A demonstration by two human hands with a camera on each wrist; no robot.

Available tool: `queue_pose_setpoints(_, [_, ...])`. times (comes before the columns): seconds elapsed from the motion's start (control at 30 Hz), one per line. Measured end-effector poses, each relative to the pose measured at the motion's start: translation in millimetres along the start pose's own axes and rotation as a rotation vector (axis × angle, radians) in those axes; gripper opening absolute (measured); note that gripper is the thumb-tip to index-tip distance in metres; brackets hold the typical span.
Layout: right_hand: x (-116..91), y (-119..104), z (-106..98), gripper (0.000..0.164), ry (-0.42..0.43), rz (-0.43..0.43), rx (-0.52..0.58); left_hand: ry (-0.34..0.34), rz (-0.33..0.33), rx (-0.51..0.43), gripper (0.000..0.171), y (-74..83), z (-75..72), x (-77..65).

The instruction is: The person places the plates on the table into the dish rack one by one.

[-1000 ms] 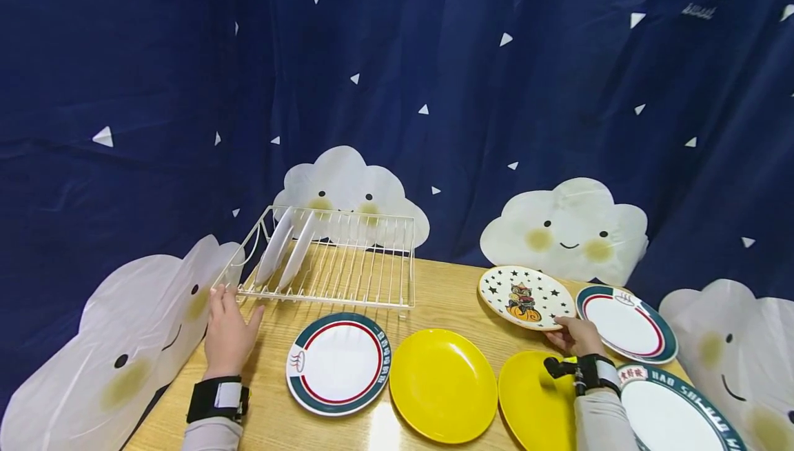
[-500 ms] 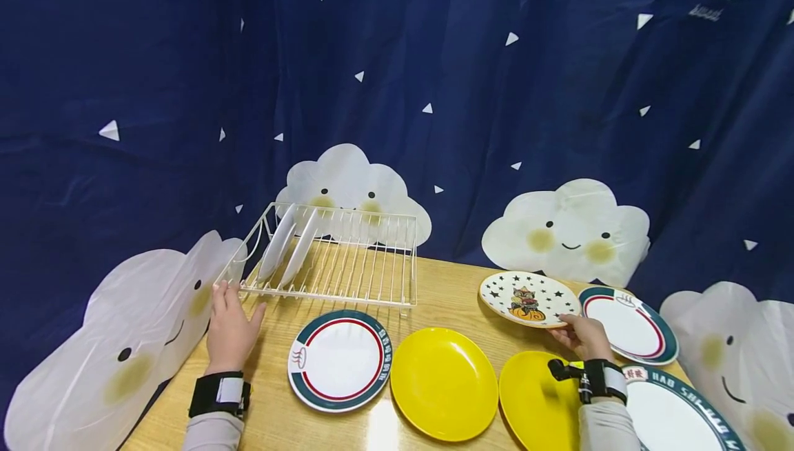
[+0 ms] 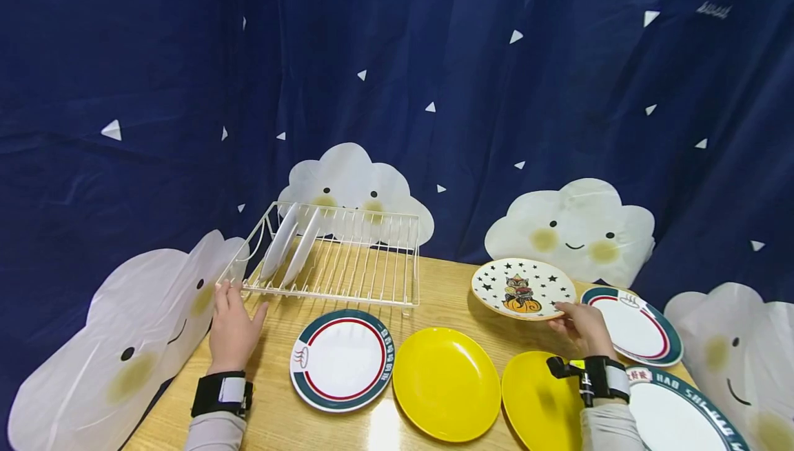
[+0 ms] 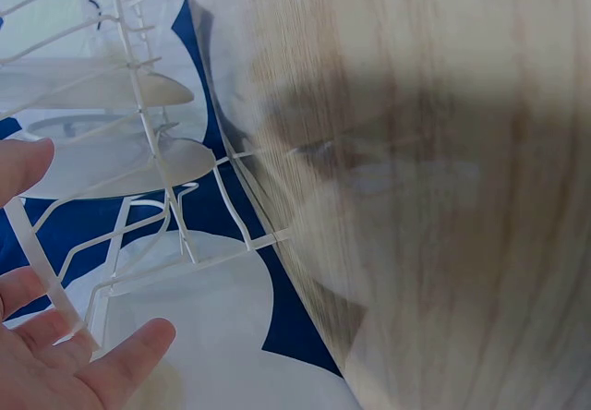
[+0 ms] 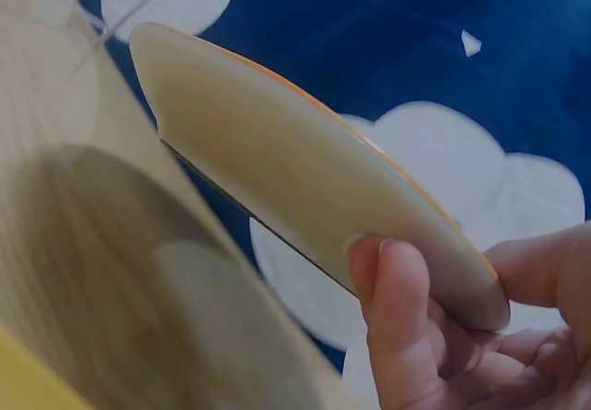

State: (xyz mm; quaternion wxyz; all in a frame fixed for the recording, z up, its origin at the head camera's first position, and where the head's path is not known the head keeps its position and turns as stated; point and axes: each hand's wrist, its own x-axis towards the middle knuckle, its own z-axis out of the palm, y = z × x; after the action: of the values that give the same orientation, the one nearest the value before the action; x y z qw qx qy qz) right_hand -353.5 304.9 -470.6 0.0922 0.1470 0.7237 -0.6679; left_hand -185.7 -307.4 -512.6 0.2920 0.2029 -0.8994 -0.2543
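My right hand (image 3: 583,327) pinches the right edge of a white plate (image 3: 524,289) with black stars and a fox-like figure on an orange pumpkin. In the right wrist view, the plate's pale underside (image 5: 277,161) hangs tilted above the table, fingers beneath and thumb at the rim. At the far left, my left hand (image 3: 234,330) rests at the front left corner of a white wire dish rack (image 3: 353,296), fingers extended. Its fingers (image 4: 129,359) lie beside the rack's wire in the left wrist view. Two white plates (image 3: 302,247) stand on edge in the rack's left slots.
On the wooden table (image 3: 443,278) lie a green-rimmed plate (image 3: 341,361), a yellow plate (image 3: 446,385) and another yellow plate (image 3: 540,396) partly under my right forearm. Two more green-rimmed plates lie far right, one behind (image 3: 633,323), one in front (image 3: 670,413). A blue cloud-patterned curtain (image 3: 459,92) hangs behind.
The star plate in my right hand has risen slightly and shifted a little left, away from the green-rimmed plate beside it. My left hand stays at the rack corner. The head view has shifted slightly.
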Motion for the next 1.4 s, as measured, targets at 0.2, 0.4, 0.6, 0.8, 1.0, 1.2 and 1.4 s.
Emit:
queue_pose_setpoints(0.2, [-13, -21, 16, 0.013, -0.058, -0.072, 0.05, -0.001, -0.004, 0.001, 0.071, -2.3, 1.9, 0.9])
queue_pose_setpoints(0.4, [-26, -42, 35, 0.02, -0.124, -0.139, 0.082, -0.007, -0.012, 0.0, 0.072, -3.0, 2.3, 0.7])
queue_pose_setpoints(0.6, [-38, -61, 58, 0.031, -0.2, -0.23, 0.075, -0.009, -0.012, 0.003, 0.072, -1.5, 1.9, 0.1])
queue_pose_setpoints(0.8, [-44, -74, 92, 0.009, -0.27, -0.251, 0.132, -0.011, -0.013, 0.013, 0.072, -0.6, 1.1, 0.4])
queue_pose_setpoints(1.0, [-42, -82, 133, 0.019, -0.321, -0.278, 0.08, -0.017, -0.017, 0.01, 0.071, -0.4, 0.5, 1.2])
queue_pose_setpoints(1.2, [-36, -81, 179, 0.017, -0.372, -0.27, 0.069, -0.014, -0.018, 0.012, 0.071, -2.3, 1.9, 1.4])
queue_pose_setpoints(1.4, [-35, -73, 223, 0.018, -0.373, -0.27, 0.033, -0.008, -0.016, 0.003, 0.071, -2.0, 3.4, 0.3])
